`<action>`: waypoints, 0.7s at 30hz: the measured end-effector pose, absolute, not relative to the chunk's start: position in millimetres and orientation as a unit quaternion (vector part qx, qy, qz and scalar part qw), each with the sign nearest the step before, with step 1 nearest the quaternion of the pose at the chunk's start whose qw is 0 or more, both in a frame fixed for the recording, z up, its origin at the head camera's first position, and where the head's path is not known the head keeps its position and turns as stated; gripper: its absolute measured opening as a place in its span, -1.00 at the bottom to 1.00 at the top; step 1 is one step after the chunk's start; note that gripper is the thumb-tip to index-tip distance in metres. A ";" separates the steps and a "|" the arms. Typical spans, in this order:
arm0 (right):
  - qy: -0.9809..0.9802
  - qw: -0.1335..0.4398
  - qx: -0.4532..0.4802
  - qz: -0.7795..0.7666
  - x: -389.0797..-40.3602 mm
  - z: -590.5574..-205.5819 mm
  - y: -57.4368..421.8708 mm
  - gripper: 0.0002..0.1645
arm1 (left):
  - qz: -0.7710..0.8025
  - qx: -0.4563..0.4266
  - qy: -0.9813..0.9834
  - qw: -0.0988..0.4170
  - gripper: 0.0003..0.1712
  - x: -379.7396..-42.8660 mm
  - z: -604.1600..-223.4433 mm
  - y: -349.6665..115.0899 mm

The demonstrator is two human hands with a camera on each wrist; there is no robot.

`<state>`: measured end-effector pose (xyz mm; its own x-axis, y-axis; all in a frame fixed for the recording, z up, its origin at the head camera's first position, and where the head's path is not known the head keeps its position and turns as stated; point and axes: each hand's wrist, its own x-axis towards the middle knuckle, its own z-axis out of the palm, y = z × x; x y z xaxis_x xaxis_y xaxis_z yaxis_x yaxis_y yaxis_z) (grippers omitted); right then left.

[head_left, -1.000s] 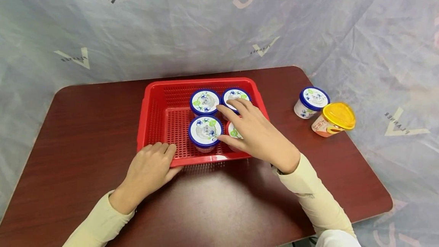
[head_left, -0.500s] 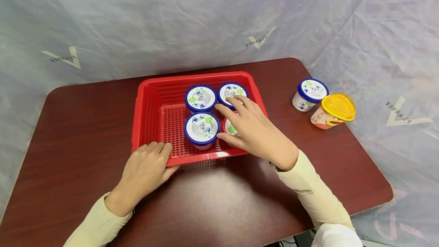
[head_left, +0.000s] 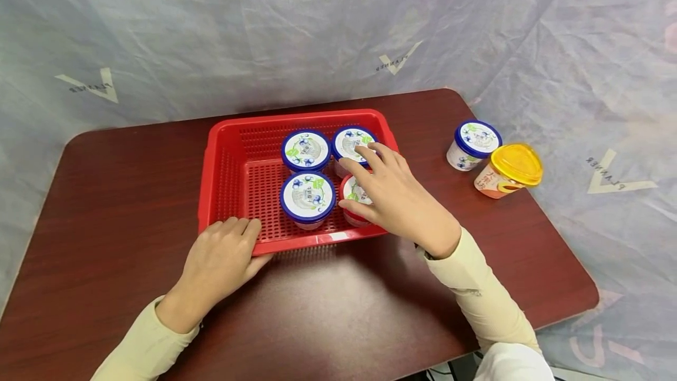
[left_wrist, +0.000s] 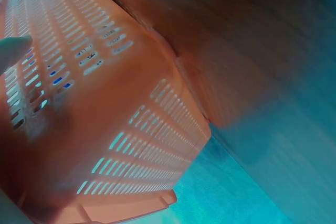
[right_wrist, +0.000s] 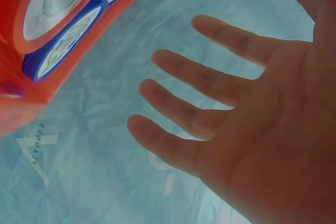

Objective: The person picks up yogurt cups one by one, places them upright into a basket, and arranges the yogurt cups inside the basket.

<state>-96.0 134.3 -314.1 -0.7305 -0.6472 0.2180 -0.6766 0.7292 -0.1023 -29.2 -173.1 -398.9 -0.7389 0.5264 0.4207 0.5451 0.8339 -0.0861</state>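
At the near left corner of a red plastic basket (head_left: 304,243), my left hand (head_left: 224,257) grips the rim, fingers over the top and thumb below. The left wrist view shows the slotted basket wall (left_wrist: 105,103) from outside. Inside stand three lidded cups with blue-edged blueberry lids: back left (head_left: 305,150), front left (head_left: 308,196) and back right (head_left: 349,141). A cup with a red-edged lid (head_left: 353,188) stands front right, partly hidden by my right hand (head_left: 399,199). That hand hovers over it, fingers spread; the right wrist view shows the palm bare.
Right of the basket, another blue-lidded cup (head_left: 473,144) stands on the dark red table (head_left: 121,193). Beside it is a cup with a domed yellow lid (head_left: 510,170). Grey sheeting (head_left: 254,34) hangs behind and at the right.
The head view has shifted slightly. My right hand has drawn a little to the right relative to the basket, so more of the red-lidded cup shows. The left hand keeps its grip.
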 end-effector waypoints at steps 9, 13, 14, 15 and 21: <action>-0.938 0.092 0.321 0.093 -106.5 -306.2 149.3 -0.17 | -0.021 -0.285 -0.933 0.217 -0.38 -29.4 -400.3 -173.7; -0.947 0.092 0.292 0.096 -111.3 -302.8 157.2 -0.15 | -0.018 -0.283 -0.934 0.216 -0.38 -29.6 -399.6 -174.0; -0.949 0.090 0.286 0.096 -112.2 -302.5 158.8 -0.15 | -0.018 -0.283 -0.934 0.215 -0.38 -29.5 -399.4 -174.0; -0.950 0.091 0.283 0.098 -113.2 -302.4 160.2 -0.16 | -0.018 -0.283 -0.935 0.214 -0.38 -29.4 -399.2 -174.0; -0.953 0.091 0.267 0.113 -121.0 -304.1 169.0 -0.17 | -0.023 -0.283 -0.935 0.212 -0.39 -29.7 -399.1 -173.2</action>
<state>-121.0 169.0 -304.1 -0.8404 -0.4891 0.2334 -0.5301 0.8315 -0.1664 -29.7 -173.2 -399.1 -0.7507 0.5188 0.4090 0.5387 0.8391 -0.0758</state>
